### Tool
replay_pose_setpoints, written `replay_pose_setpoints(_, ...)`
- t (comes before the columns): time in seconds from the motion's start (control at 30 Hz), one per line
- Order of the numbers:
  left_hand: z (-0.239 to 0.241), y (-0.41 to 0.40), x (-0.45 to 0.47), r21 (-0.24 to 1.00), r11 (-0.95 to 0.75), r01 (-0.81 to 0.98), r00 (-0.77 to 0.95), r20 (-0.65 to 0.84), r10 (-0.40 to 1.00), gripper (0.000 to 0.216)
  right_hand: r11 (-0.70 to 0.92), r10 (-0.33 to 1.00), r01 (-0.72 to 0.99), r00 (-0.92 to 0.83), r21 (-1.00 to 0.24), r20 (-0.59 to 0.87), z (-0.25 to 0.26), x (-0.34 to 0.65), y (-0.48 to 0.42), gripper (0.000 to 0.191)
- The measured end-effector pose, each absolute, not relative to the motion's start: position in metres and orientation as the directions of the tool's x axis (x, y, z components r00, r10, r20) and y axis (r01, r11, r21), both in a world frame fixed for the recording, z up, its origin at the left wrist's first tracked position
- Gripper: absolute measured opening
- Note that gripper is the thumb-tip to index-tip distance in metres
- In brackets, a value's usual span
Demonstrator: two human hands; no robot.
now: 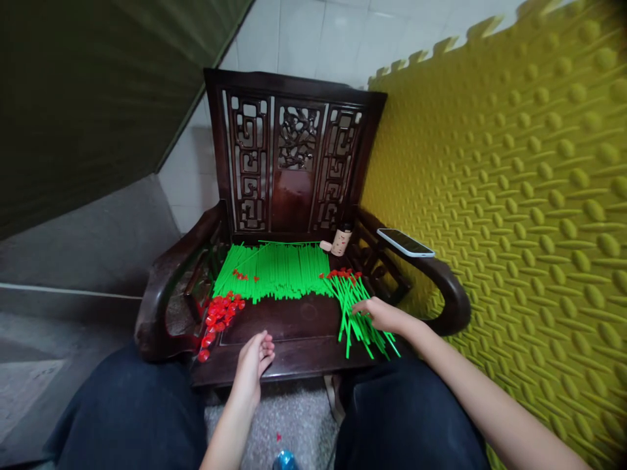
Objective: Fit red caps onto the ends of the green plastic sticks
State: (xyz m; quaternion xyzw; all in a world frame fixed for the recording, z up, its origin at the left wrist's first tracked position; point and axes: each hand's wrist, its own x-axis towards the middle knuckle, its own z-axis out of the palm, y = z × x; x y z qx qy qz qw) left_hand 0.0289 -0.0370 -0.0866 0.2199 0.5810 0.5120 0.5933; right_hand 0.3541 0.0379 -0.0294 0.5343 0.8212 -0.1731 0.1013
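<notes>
Over the dark wooden seat's front edge, my left hand (255,360) hangs with its fingers curled loosely together and nothing visible in them. To its left lies a heap of small red plastic pieces (221,313). On the right, my right hand (379,314) has bent fingers, their tips at a green stick in a crossed pile of thin green sticks (349,326). That pile has red pieces (345,273) at its far ends. A broad layer of parallel green sticks (281,271) covers the back of the seat, with a few red pieces lying on it.
A carved wooden chair (298,196) holds everything. Behind the sticks stands a beige patterned bottle (341,241) beside a small pinkish object (325,246). A phone (405,242) rests on the right armrest. A yellow foam mat (499,176) rises at the right. A blue object (285,460) is on the floor.
</notes>
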Motion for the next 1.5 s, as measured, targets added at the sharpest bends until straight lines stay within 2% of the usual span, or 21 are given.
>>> replay_pose_setpoints(0.17,-0.091,-0.008,0.025,0.961,0.258,0.095,-0.267,-0.226,0.937,0.018,0.335,0.859,0.935,-0.354,-0.118,-0.37,-0.022,0.342,0.04,0.025)
replay_pose_setpoints(0.33,-0.09,0.03,0.023,0.852,0.182,0.492,-0.325,-0.014,0.945,0.031,0.398,0.863,0.915,-0.396,-0.063,-0.314,-0.014,0.318,0.043,0.024)
replay_pose_setpoints(0.47,-0.096,0.053,0.027,0.726,0.173,0.666,-0.323,0.071,0.944,0.032,0.448,0.843,0.893,-0.436,-0.037,-0.316,-0.01,0.296,0.045,0.024)
replay_pose_setpoints(0.63,-0.105,0.072,0.021,0.629,0.153,0.762,-0.268,0.091,0.959,0.029,0.469,0.834,0.883,-0.447,-0.011,-0.323,-0.005,0.275,0.047,0.024)
replay_pose_setpoints(0.83,-0.111,0.086,0.009,0.652,0.176,0.737,-0.28,0.058,0.958,0.03,0.489,0.82,0.872,-0.462,-0.006,-0.337,-0.002,0.268,0.046,0.024)
replay_pose_setpoints(1.0,-0.111,0.083,0.006,0.754,0.184,0.63,-0.345,0.06,0.937,0.03,0.474,0.824,0.88,-0.455,-0.029,-0.338,0.002,0.269,0.043,0.023)
replay_pose_setpoints(1.13,-0.105,0.075,0.004,0.864,0.187,0.467,-0.465,0.06,0.883,0.03,0.45,0.831,0.888,-0.455,-0.096,-0.32,0.004,0.27,0.042,0.023)
replay_pose_setpoints(1.3,-0.091,0.052,-0.006,0.98,0.133,0.147,-0.591,-0.021,0.807,0.031,0.416,0.832,0.865,-0.487,-0.281,-0.266,0.009,0.265,0.039,0.021)
replay_pose_setpoints(1.4,-0.08,0.031,-0.006,0.998,0.062,-0.016,-0.565,-0.06,0.823,0.022,0.407,0.799,0.78,-0.556,-0.476,-0.227,0.015,0.249,0.032,0.029)
replay_pose_setpoints(1.5,-0.069,0.005,0.006,0.994,0.03,-0.103,-0.458,-0.074,0.886,0.008,0.376,0.733,0.629,-0.651,-0.68,-0.196,0.026,0.229,0.024,0.042)
